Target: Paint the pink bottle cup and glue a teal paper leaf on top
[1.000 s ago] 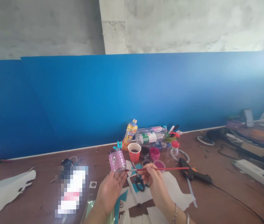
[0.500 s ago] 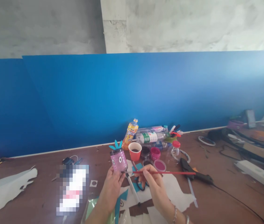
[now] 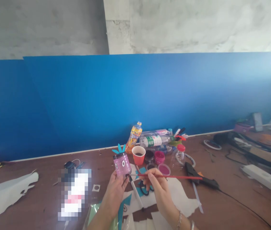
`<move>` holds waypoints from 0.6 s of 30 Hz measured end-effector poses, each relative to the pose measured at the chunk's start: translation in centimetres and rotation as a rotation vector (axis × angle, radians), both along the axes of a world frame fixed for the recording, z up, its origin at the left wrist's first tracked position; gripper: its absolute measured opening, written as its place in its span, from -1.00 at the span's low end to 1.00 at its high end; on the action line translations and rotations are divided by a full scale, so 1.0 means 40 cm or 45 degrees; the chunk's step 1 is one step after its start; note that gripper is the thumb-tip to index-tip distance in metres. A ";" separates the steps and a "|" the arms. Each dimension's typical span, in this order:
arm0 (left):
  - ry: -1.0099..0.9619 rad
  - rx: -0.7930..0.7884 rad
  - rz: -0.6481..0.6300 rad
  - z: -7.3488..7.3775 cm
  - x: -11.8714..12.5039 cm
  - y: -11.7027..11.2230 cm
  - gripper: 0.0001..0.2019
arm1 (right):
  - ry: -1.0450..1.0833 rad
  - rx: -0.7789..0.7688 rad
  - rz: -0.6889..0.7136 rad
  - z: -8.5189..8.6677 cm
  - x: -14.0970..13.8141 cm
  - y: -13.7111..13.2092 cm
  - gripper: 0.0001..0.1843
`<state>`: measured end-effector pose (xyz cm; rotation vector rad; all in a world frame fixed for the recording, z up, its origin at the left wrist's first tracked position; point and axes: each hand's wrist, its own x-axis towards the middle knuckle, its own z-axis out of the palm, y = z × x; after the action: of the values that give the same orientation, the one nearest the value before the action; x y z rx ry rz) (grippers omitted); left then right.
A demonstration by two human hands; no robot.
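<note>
My left hand (image 3: 115,187) grips the lower part of a purple-painted jar (image 3: 121,164), which has two paper eyes, a black rim and teal leaf shapes on top. Between the fingers of my right hand (image 3: 158,185) is a thin red paintbrush (image 3: 174,177). The brush tip meets the lower right side of the jar, near my left fingertips. Under the brush lie a white marker (image 3: 136,193) with a black cap and scissors (image 3: 145,189), partly hidden by my right hand. Behind the jar stands a red paper cup (image 3: 138,156) of dark liquid.
Pink paint pot (image 3: 159,157), dark paint pot (image 3: 149,156), plastic bottles (image 3: 154,140) and an orange drink bottle (image 3: 134,137) stand or lie near the blue partition (image 3: 126,95). A black glue gun (image 3: 202,180) with a cord is at right. Paper scraps (image 3: 181,195) lie under my hands.
My right hand and the brush have shifted very slightly right, with the brush tip still at the jar's lower edge. My left hand and the jar stay nearly still.
</note>
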<state>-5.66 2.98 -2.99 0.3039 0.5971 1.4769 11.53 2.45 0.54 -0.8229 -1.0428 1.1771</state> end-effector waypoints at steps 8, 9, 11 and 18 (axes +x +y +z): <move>0.028 -0.007 -0.033 -0.001 -0.006 0.002 -0.72 | 0.036 0.011 0.001 -0.011 0.009 0.002 -0.70; 0.037 -0.006 -0.029 0.001 -0.004 0.003 -0.72 | 0.035 0.010 0.020 -0.011 0.007 0.000 -0.69; 0.057 0.003 -0.008 0.005 0.003 0.005 -0.72 | 0.018 0.003 0.053 -0.008 0.004 -0.002 -0.68; 0.149 0.084 0.002 0.036 0.021 -0.013 -0.75 | 0.003 -0.017 -0.020 -0.007 0.005 0.003 -0.68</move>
<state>-4.82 2.45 -1.54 0.4437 0.6429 1.4898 11.73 2.57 0.25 -0.8388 -1.0258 1.1725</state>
